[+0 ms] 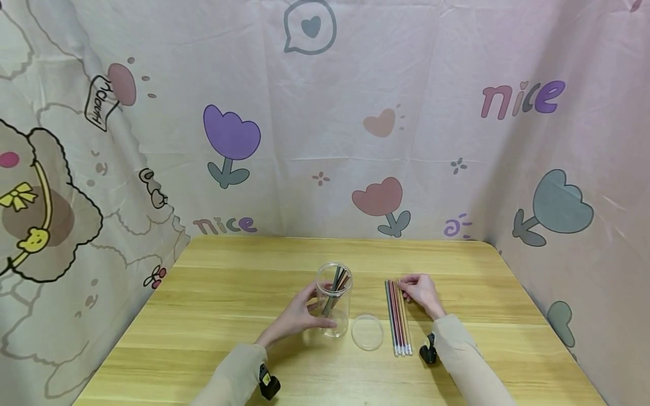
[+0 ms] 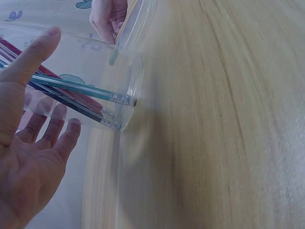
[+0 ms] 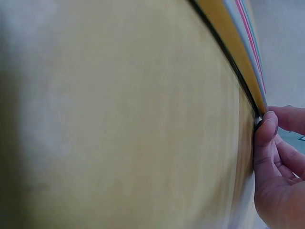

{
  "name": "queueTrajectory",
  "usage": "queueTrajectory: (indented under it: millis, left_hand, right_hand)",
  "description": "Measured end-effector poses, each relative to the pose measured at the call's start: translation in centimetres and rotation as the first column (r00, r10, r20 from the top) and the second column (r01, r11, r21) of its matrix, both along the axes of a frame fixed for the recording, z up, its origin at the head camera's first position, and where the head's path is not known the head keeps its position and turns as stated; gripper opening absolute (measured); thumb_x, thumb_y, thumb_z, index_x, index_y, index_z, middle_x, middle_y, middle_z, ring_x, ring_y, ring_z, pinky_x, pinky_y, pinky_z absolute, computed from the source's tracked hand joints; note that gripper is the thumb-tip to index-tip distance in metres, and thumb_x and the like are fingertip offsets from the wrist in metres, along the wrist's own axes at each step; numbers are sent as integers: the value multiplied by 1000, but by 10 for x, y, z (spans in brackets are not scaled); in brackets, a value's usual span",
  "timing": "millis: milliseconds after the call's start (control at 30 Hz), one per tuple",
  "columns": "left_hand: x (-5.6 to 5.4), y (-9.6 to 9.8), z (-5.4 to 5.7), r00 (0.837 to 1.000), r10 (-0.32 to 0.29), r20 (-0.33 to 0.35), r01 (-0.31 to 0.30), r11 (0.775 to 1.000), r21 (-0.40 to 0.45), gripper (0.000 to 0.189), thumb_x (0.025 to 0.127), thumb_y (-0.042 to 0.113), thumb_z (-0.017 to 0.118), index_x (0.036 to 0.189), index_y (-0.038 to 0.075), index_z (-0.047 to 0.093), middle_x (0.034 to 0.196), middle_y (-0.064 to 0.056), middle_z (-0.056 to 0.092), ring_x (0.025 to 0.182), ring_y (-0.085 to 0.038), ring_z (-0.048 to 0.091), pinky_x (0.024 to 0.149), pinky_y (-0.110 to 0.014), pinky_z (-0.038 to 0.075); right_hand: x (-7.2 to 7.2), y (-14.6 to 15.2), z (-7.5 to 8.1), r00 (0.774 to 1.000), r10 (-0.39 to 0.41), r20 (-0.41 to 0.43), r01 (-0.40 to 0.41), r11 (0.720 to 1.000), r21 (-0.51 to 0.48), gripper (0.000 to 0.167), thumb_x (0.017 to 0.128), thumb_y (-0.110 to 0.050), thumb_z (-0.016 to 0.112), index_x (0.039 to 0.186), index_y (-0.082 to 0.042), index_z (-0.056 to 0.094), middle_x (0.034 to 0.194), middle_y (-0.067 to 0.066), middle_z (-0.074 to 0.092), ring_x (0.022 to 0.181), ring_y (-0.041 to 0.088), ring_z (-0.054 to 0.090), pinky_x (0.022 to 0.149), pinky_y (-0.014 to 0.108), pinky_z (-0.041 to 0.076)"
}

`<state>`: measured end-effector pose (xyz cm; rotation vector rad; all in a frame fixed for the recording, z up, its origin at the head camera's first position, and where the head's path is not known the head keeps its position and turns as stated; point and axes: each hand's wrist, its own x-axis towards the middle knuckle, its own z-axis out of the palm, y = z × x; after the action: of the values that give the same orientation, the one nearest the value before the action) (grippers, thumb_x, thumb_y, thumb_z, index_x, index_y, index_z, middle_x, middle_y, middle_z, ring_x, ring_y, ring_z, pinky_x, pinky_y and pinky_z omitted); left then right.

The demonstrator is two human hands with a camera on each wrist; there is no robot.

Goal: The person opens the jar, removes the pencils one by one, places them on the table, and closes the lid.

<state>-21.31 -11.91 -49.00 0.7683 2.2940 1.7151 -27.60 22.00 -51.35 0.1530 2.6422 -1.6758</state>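
Observation:
My left hand (image 1: 301, 313) grips a clear jar (image 1: 336, 326) that stands upright on the table, thumb on the near side and fingers round the far side. Inside lean several pencils (image 1: 332, 293); a teal pencil (image 2: 83, 87) with a metal ferrule and eraser end shows in the left wrist view, eraser down. Right of the jar, several pencils (image 1: 395, 321) lie side by side in a row, eraser ends toward me. At the row's far end, thumb and index finger of my right hand (image 1: 421, 291) pinch the tip of the yellow pencil (image 3: 237, 45) on the right edge.
A clear round lid (image 1: 367, 332) lies flat between the jar and the pencil row. The wood-grain table (image 1: 228, 293) reaches back to a printed cloth (image 1: 315, 113) that hangs behind it and along the sides.

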Motion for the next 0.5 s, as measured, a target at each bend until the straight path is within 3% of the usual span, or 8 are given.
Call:
queueTrajectory:
  millis: [500]
  left_hand:
    - [1, 0, 1, 1000, 2, -2, -2, 1000, 0, 79, 75, 15, 89, 142, 20, 48, 148, -8, 50, 134, -34, 50, 117, -53, 44]
  right_hand:
    - [1, -1, 0, 1000, -12, -6, 12, 999, -33, 18, 90, 1, 67, 100, 15, 68, 69, 7, 68, 52, 8, 57, 45, 17, 51]
